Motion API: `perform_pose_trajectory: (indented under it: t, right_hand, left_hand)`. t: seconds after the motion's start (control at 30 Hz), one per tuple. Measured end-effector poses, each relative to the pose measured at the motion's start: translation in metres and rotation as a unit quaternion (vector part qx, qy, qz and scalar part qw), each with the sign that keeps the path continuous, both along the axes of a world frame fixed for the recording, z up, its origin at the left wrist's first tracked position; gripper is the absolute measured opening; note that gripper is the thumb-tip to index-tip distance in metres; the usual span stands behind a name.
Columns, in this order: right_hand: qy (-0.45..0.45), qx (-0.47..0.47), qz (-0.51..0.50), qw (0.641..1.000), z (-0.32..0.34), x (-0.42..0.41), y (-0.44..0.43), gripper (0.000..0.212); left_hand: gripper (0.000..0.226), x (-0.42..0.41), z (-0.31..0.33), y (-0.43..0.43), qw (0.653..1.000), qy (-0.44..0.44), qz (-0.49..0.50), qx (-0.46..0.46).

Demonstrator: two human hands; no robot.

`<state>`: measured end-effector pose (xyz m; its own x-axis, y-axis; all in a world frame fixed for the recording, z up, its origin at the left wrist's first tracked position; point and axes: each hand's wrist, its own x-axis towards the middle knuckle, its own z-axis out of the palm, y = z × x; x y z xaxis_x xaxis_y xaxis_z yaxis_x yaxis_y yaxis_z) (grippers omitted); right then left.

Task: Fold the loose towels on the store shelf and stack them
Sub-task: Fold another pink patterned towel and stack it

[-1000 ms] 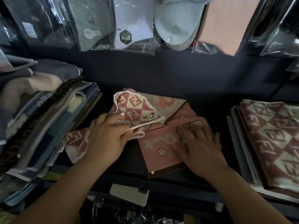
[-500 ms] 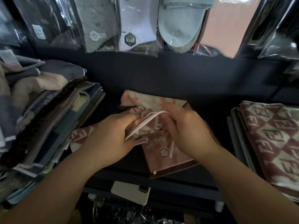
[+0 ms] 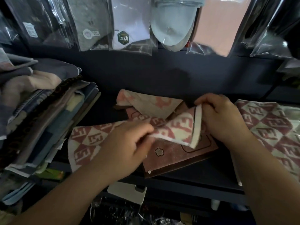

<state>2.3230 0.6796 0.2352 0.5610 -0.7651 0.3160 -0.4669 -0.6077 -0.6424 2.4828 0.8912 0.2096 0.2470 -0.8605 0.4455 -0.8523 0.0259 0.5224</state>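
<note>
Checkered terry towel, L hand & R hand grips both pinching its hemmed edge.

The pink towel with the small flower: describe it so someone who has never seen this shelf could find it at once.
Start at the dark shelf between the tall pile of folded cloth on the left and the checked stack on the right. In the middle lies a flat pink towel, partly under both hands. Unlike the checked towels around it, it is plain pink with a brown border and one small flower.
</note>
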Motion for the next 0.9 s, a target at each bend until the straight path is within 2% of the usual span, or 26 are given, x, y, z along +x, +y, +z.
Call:
perform_pose_trajectory:
  t: [0.07,0.13,0.2,0.27,0.33,0.4,0.47,0.57,0.67,0.73,0.8,0.9]
  right_hand:
    - [0.017,0.004,0.002,1.000,-0.005,-0.007,0.008,0.024]
    - [0.056,-0.003,0.058,0.997,-0.012,-0.011,0.024,0.025]
    - [0.160,0.000,0.149,0.976,-0.024,-0.012,0.038,0.032]
    - [0.279,0.014,0.189,0.941,-0.044,-0.012,0.046,0.034]
    - [0.309,0.002,0.165,0.937,-0.061,-0.015,0.046,0.035]
    - [0.286,-0.037,0.135,0.948,-0.067,-0.017,0.043,0.031]
    - [0.301,-0.048,0.125,0.944,-0.066,-0.020,0.039,0.035]
    - [0.347,-0.026,0.094,0.933,-0.060,-0.024,0.034,0.042]
    - [0.311,-0.006,0.051,0.949,-0.061,-0.025,0.025,0.040]
    - [0.267,-0.002,0.042,0.963,-0.061,-0.024,0.018,0.035]
    - [0.173,-0.026,0.038,0.984,-0.064,-0.020,0.009,0.034]
    - [0.089,-0.039,0.009,0.995,-0.060,-0.002,-0.003,0.017]
  left_hand:
    - [0.012,-0.010,-0.020,-0.009,0.998,-0.029,-0.041,0.032]
    - [0.012,-0.014,-0.040,-0.016,0.995,0.000,-0.070,0.068]
    - [0.024,-0.012,-0.049,-0.017,0.991,0.023,-0.090,0.095]
    - [0.043,-0.006,-0.053,-0.014,0.990,0.020,-0.087,0.109]
    - [0.062,0.006,-0.052,-0.010,0.991,-0.020,-0.034,0.129]
    - [0.074,0.021,-0.052,-0.003,0.985,-0.080,0.042,0.150]
    - [0.074,0.033,-0.052,0.004,0.964,-0.142,0.097,0.200]
    - [0.057,0.047,-0.053,0.013,0.948,-0.152,0.136,0.245]
    - [0.017,0.053,-0.051,0.016,0.956,-0.139,0.174,0.193]
    - [0.014,0.056,-0.045,0.015,0.960,-0.125,0.203,0.151]
    - [0.008,0.062,-0.035,0.011,0.960,-0.095,0.234,0.123]
    - [0.010,0.074,-0.014,0.002,0.965,-0.071,0.241,0.073]
